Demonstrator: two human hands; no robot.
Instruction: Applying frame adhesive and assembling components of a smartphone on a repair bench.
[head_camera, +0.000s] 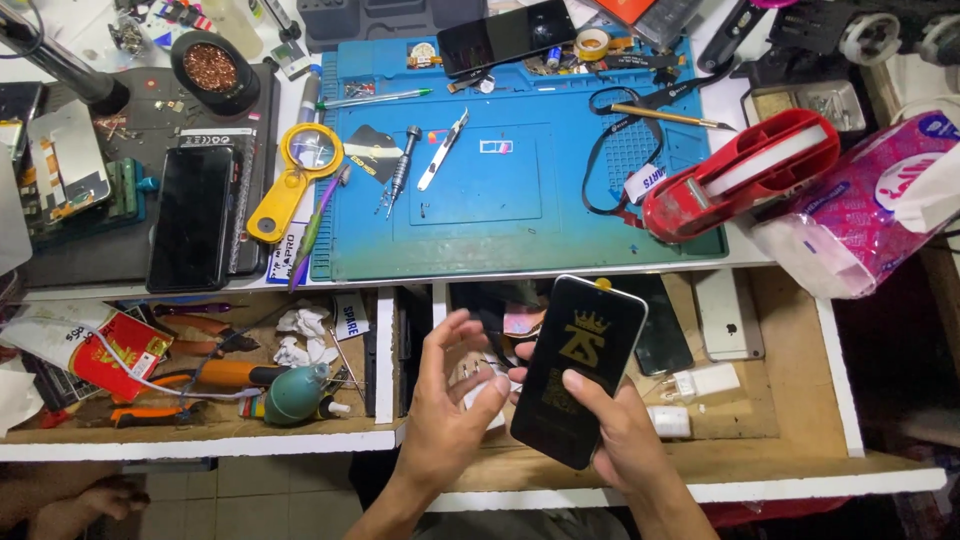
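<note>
Phone: your right hand (625, 435) grasped the black phone (580, 368) from beneath, tilted over the open drawer (800, 420).
Left hand: your left hand (450, 405) was released, fingers spread, just left of the phone.
Beyond: a blue mat (520, 220) and red tape dispenser (740, 175) lay on the far bench.

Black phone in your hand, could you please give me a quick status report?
Right hand grips the black phone, screen up, over the open drawer. Left hand open beside it, fingers spread. Nothing between them.
</note>
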